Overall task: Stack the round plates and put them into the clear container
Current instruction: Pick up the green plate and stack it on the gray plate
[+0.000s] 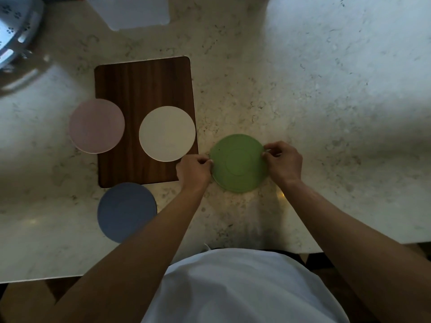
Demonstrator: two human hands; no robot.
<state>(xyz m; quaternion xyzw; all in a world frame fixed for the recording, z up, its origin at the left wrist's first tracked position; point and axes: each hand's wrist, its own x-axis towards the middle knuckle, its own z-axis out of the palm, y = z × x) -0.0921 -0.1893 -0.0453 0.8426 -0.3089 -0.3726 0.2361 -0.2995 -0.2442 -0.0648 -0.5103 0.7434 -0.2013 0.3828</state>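
- Fingertips (211, 161) of the left hand (192, 170) and right hand (283, 160) pinch opposite edges of the green plate (238, 163).
- Marble countertop (326, 89) carries everything.
- Wooden board (144, 89) lies left of the green plate.
- Clear container (130, 12) sits beyond the board.
- White plate (167, 134) lies on the board; pink plate (96, 126) overlaps its edge; blue plate (126, 212) sits nearer, partly under the left forearm.

Clear container (137, 12) cut off by the top edge, only its lower part showing, blurred. Perforated metal vessel (14, 31) at top left cropped by the corner and smeared, kind impossible to tell. Near edge of the blue plate (123, 210) covered by the left forearm (149, 248); fingertips of both hands curled out of sight at the green plate (238, 163) rim, grip unclear.
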